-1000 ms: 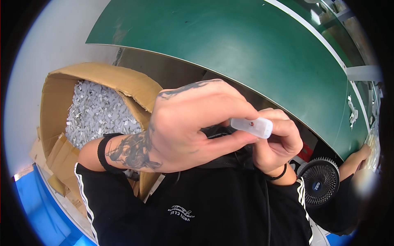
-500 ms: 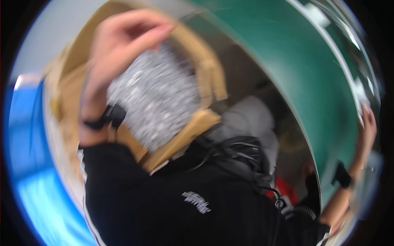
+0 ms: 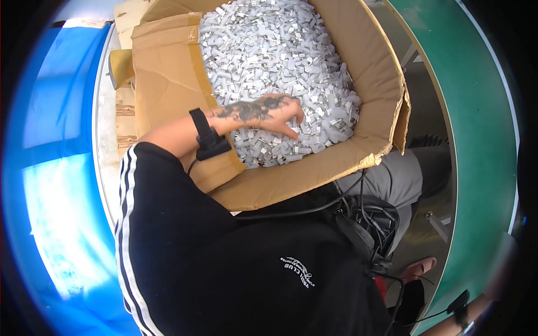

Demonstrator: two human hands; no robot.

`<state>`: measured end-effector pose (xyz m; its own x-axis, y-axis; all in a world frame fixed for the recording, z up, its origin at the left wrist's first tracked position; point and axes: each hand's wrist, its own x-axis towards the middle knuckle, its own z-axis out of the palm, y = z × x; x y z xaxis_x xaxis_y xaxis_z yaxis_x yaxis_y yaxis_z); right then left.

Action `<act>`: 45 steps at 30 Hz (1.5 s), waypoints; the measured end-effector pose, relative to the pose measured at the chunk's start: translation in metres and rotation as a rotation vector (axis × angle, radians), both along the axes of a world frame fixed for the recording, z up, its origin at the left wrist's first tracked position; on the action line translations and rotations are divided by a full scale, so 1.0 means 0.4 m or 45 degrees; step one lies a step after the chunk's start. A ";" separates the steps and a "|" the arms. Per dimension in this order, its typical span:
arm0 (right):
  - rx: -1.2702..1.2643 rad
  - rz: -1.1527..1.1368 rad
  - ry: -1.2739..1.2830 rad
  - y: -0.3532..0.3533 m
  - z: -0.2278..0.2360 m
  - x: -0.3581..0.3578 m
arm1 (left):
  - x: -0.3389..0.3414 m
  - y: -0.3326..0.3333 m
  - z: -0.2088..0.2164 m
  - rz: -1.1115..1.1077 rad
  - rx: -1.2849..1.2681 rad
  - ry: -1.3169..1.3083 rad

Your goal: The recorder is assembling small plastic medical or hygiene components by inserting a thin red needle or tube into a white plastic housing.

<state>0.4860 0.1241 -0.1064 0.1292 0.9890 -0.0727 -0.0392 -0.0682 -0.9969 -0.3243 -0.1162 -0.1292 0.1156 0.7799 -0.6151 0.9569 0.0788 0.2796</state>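
A big cardboard box (image 3: pixel 314 176) holds a deep heap of small whitish plastic pieces (image 3: pixel 269 50), many with shiny metal parts. My left hand (image 3: pixel 283 115) rests palm down on the heap near the box's closer side. Its thumb stands apart from the forefinger, and the other fingers are largely hidden. I see nothing held in it. Only the forearm of my right arm (image 3: pixel 469 315) shows plainly, at the lower right by the green table. The right hand is lost in the dark, blurred rim of the picture.
The green table (image 3: pixel 476 129) curves along the right side. A folded-in cardboard flap (image 3: pixel 171 67) covers the box's left part. Pale wood (image 3: pixel 125 106) lies under the box, with blue sheeting (image 3: pixel 61 168) farther left. Black cables (image 3: pixel 291 214) run across my lap.
My left hand has come down from above the box onto the pieces. My right hand has left the table's far edge for the lower right. The view has shifted and sharpened.
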 end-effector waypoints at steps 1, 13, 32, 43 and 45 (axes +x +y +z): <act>0.029 -0.007 0.007 -0.134 0.084 -0.219 | 0.004 -0.021 -0.010 0.008 -0.020 -0.001; 0.443 0.583 -0.155 -0.465 0.175 -0.839 | 0.010 0.013 -0.032 0.029 0.273 -0.300; 0.129 0.816 0.652 -0.419 0.196 -1.069 | 0.437 0.189 0.444 -0.892 1.353 -0.746; 0.394 0.456 0.349 -0.437 0.125 -0.984 | 0.559 0.233 0.330 -0.327 0.977 -1.486; 0.538 0.402 0.233 -0.444 0.120 -0.982 | 0.568 0.224 0.321 -0.284 0.976 -1.491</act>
